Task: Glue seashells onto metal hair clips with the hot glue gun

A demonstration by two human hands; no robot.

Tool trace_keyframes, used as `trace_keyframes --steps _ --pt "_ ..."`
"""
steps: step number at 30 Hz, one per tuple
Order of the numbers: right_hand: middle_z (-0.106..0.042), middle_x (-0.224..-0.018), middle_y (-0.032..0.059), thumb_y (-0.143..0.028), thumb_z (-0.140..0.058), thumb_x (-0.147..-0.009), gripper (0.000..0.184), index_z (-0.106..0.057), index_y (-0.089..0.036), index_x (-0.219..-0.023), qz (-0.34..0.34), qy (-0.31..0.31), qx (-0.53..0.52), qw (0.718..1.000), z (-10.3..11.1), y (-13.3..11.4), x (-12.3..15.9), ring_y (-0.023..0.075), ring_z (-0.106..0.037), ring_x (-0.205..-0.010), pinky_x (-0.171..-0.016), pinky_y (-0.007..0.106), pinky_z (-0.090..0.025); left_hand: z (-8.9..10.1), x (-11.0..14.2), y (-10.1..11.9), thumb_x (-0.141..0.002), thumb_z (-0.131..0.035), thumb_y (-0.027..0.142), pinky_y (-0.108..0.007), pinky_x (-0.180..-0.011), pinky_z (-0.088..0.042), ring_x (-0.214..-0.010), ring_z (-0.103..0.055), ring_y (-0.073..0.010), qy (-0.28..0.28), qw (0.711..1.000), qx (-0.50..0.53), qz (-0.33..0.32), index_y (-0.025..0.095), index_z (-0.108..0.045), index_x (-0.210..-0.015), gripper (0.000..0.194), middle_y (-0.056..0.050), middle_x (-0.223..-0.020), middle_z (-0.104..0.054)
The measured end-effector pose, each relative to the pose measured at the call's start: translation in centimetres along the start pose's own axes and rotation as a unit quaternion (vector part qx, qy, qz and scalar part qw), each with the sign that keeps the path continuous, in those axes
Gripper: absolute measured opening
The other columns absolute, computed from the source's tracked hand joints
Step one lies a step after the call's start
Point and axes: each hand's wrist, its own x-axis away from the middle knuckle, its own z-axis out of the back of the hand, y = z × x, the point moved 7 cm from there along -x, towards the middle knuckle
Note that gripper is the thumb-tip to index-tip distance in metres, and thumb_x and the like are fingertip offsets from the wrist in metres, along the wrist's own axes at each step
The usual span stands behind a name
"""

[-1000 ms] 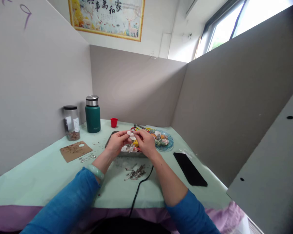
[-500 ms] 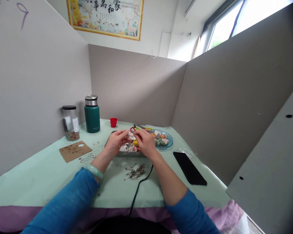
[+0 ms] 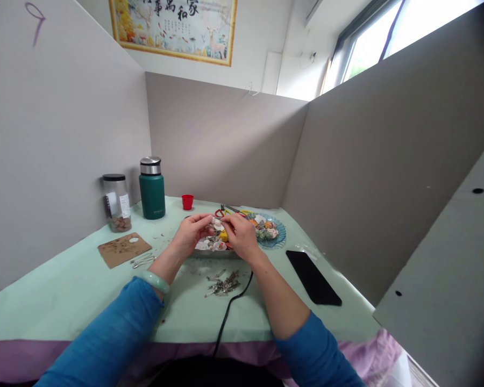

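Above a metal tray (image 3: 210, 253) my two hands meet, fingertips pinched around a small whitish piece (image 3: 216, 221). My left hand (image 3: 192, 232) grips it from the left. My right hand (image 3: 241, 234) comes at it from the right, its thumb and forefinger closed; whether it also holds some tiny part is too small to tell. In the tray, partly hidden by the hands, lie white, yellow and red small pieces (image 3: 214, 244). Nearer to me, a loose pile of small metal clips or pins (image 3: 225, 284) rests on the pale green tablecloth (image 3: 193, 317).
A blue glass plate (image 3: 281, 235) of colourful pieces and pliers (image 3: 221, 212) lie behind my right hand. Leftward stand a green flask (image 3: 152, 191), a jar (image 3: 118, 207) and a red cup (image 3: 187, 202), with brown card (image 3: 124, 250) nearby. A black phone-like slab (image 3: 313, 278) and cable (image 3: 229, 312) lie nearer.
Both hands stay in nearly the same place, still pinched together at the whitish piece. Only a very slight shift of the view shows.
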Motion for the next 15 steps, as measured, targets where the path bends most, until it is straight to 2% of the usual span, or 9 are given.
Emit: trace_keyframes --steps 15 --pt "-0.065 -0.087 0.0070 -0.022 -0.045 -0.093 0.017 -0.062 -0.019 -0.091 0.029 -0.001 0.063 0.998 0.03 -0.32 0.12 0.0179 -0.059 -0.084 -0.079 0.029 -0.043 -0.07 0.06 0.10 -0.063 -0.080 0.033 -0.028 -0.063 -0.053 -0.056 -0.059 -0.0106 0.003 0.999 -0.037 -0.002 0.011 -0.070 -0.086 0.034 -0.005 -0.077 -0.068"
